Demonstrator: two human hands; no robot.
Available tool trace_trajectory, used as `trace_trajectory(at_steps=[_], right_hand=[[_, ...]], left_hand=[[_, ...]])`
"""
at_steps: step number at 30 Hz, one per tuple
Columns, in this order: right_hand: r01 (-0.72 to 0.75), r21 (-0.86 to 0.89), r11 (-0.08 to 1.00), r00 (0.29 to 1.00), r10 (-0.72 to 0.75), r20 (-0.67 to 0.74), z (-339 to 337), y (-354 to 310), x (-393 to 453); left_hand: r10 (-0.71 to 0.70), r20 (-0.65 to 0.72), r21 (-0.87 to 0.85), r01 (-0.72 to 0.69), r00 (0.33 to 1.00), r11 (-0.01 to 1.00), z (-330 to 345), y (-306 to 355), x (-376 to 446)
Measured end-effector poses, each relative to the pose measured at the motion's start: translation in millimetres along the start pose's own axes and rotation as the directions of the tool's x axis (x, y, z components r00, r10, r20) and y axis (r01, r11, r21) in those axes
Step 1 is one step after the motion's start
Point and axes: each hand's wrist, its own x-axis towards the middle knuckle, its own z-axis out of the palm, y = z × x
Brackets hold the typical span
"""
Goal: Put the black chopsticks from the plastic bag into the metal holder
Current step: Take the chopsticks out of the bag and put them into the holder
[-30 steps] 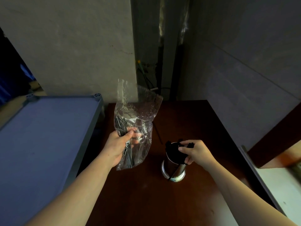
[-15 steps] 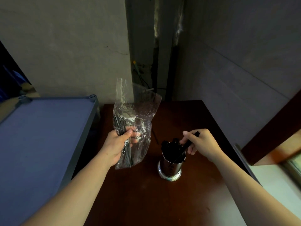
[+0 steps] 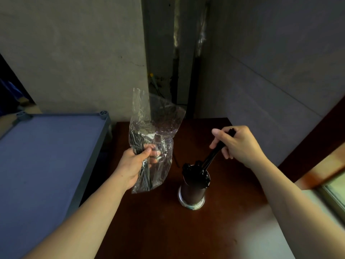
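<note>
Over holder (image 3: 192, 191) | right hand (image 3: 237, 144) grips chopsticks (image 3: 212, 156), tips hidden | left hand (image 3: 132, 165) clutches bag (image 3: 155, 128)

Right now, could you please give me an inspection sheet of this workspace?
Surface: dark brown table, glare patch at its near right.
Job's things: metal holder upright on the table, black chopsticks standing in it; clear plastic bag held in the air, more chopsticks inside.
Clutter: one thin dark stick on the table beside the bag.
Grips: left hand closed around the bag; right hand closed on chopsticks whose lower ends are in the holder.
Cables: wires in the wall gap behind the table.
Surroundings: blue-grey shelf to the left, grey walls.
</note>
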Motion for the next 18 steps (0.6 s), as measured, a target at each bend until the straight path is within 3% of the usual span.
trace_trajectory(at_steps=[6,18], right_hand=[[0.017,-0.076,0.997,0.997,-0.012,0.073,10.3,-3.6,7.0],[-0.115,-0.151,0.982,0.98,0.137,0.144,49.3,47.2,0.1]], left_hand=[[0.006,0.001,0.004,-0.006,1.0,1.0,-2.2,1.5,1.4],[0.013,-0.011,-0.045,-0.013,1.0,0.999,-3.6,5.2,-3.1]])
